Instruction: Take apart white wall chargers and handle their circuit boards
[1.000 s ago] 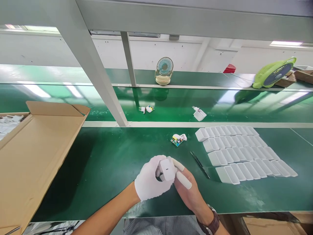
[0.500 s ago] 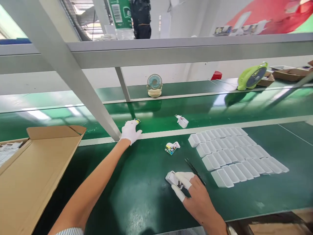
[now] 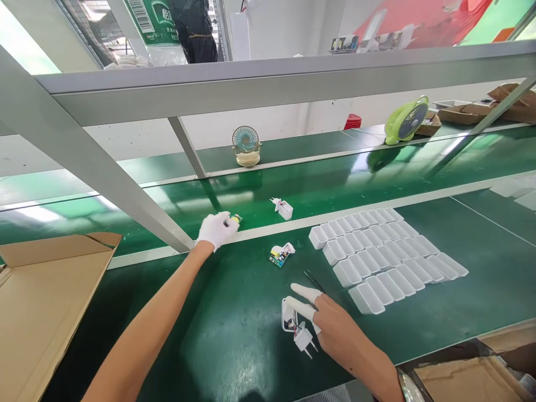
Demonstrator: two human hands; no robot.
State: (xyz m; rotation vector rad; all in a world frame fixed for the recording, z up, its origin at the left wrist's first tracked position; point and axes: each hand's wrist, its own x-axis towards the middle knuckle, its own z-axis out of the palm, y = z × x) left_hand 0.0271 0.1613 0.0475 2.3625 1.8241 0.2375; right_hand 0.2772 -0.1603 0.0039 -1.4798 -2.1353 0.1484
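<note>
My left hand (image 3: 214, 229), in a white glove, reaches over the belt edge with its fingers closed on a small circuit board (image 3: 235, 218) bearing a yellow part. My right hand (image 3: 330, 321) wears white finger covers; its index and middle fingers are stretched out, one over the edge of a white adapter case (image 3: 288, 316). Wires join that case to a two-pin plug head (image 3: 304, 339) lying beside it. Black tweezers (image 3: 314, 281) lie just beyond the right fingers. Another circuit board (image 3: 280, 255) with a white plug part rests between my hands.
Rows of white plastic cases (image 3: 377, 251) stand on the right of the green table (image 3: 234, 335). Another white adapter (image 3: 285, 209) sits on the green belt (image 3: 335, 192). A cardboard box (image 3: 62, 307) is at left, and a slanted metal post (image 3: 113, 173) rises near my left hand.
My right fingers have spread from the adapter case, and its plug head now lies toward me. My left hand has closed on the circuit board. The view has shifted right.
</note>
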